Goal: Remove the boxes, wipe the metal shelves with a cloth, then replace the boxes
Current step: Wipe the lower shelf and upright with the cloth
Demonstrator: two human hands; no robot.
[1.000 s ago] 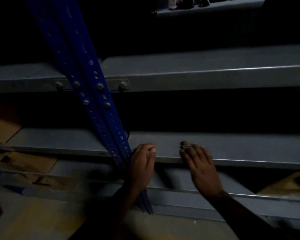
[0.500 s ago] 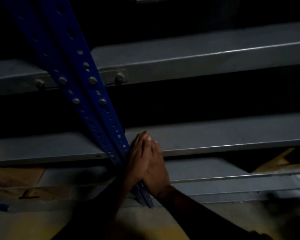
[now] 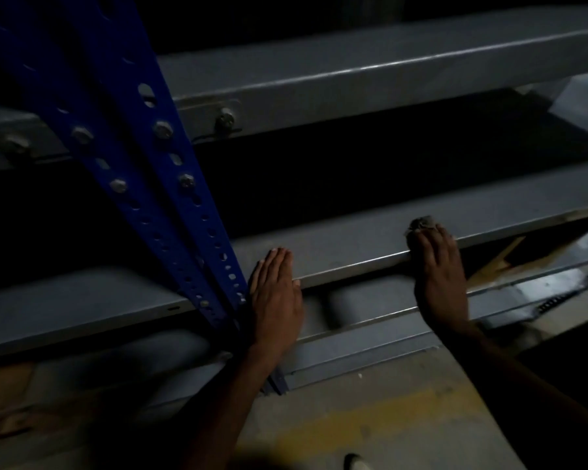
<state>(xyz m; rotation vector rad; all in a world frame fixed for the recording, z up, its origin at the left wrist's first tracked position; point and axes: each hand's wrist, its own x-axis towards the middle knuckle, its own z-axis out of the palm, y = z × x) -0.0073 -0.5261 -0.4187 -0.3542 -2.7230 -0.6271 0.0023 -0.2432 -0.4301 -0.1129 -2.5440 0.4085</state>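
Grey shelf (image 3: 353,239) edge: right hand (image 3: 438,276) presses cloth (image 3: 421,223) (dim).

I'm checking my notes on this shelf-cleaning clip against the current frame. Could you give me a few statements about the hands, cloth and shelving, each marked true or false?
1. The right hand presses a cloth onto the grey shelf. True.
2. The left hand grips the cloth. False: it lies flat on the shelf edge and holds nothing.
3. The left hand sits just beside the blue upright. True.
4. The two hands touch each other. False: they are apart along the shelf edge.
5. A box stands on the shelf between the hands. False: none shows there.
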